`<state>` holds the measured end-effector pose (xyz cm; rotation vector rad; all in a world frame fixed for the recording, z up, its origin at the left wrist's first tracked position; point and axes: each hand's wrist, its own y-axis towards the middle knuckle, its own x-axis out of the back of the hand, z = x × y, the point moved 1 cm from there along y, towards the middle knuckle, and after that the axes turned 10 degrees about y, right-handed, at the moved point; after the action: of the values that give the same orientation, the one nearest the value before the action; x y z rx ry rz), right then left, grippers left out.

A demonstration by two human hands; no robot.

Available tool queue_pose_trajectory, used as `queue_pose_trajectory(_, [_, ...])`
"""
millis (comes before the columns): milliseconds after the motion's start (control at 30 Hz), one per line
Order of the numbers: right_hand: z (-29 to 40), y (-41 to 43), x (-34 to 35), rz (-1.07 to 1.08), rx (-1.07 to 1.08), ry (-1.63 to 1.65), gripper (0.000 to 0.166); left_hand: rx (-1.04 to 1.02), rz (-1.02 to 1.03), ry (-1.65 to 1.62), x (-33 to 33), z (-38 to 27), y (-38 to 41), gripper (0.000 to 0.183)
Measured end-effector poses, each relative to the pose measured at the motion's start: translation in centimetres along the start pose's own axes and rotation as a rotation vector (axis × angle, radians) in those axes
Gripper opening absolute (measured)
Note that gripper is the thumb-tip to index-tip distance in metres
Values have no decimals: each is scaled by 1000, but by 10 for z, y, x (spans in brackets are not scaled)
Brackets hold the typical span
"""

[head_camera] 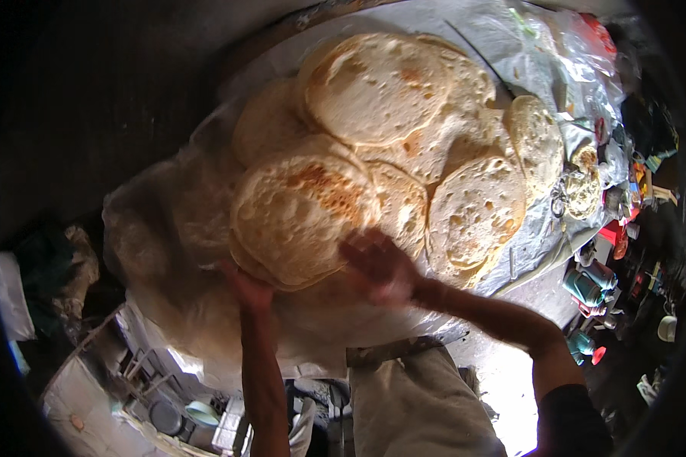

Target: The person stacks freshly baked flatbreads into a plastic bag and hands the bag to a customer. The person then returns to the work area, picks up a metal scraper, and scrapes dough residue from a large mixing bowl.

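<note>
Round flatbreads with browned, blistered tops lie in overlapping piles on a plastic-covered surface (177, 228). My left hand (250, 288) is at the lower left edge of the nearest pile, whose top flatbread (303, 223) has a dark toasted patch. Over that bread's lower right edge is my right hand (380, 265), blurred, fingers spread; whether it touches the bread I cannot tell. A large flatbread (380, 88) tops the far pile, and another flatbread (477, 211) lies to the right of my right hand. The left fingers are partly blurred, and their grip is unclear.
A thin dark rod (480, 57) lies beyond the breads. Scissors (558, 200) and crumpled clear plastic (594, 68) are at the right. Teal flasks (583, 287) stand off the right edge. Below left are a dark round pan (166, 417) and a pale bowl (202, 412).
</note>
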<state>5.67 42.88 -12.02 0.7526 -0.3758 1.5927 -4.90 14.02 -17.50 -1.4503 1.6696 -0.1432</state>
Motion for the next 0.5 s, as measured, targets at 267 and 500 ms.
queue_pose_trajectory(267, [-196,111,49,-19,-55,-525,96,94,-157,110,69,38,21,51])
queue_pose_trajectory(500, [-179,118,41,53,17,-632,76,-72,-209,407,62,71,-5,58])
